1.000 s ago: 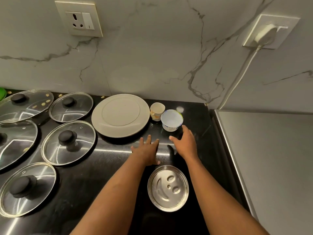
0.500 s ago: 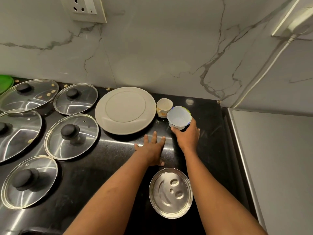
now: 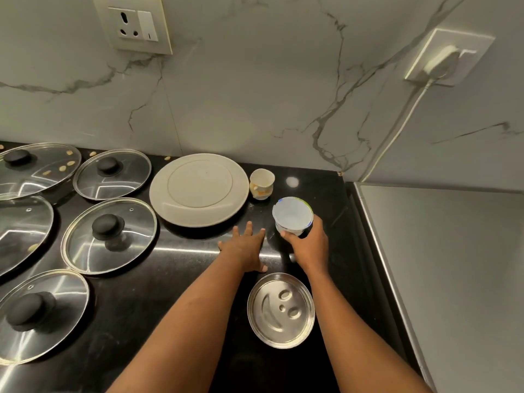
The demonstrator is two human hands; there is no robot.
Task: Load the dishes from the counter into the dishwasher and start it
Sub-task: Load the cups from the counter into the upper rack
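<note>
With right hand (image 3: 310, 245), grips seemingly light, crushable white tub (image 3: 292, 214) round its lower wall, 4 o'clock of plate (image 3: 198, 188); rests left hand (image 3: 245, 245) flat on surface (image 3: 175, 279).

No legible text or numbers — coloured print on the white tub (image 3: 292, 215) too blurred

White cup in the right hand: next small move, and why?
Probably lift the white cup straight up off the counter. The right hand wraps its side, so the grip looks made; the left hand lies flat on the counter, holding nothing. The patterned cup stands close behind, so rising first avoids a knock.
</note>
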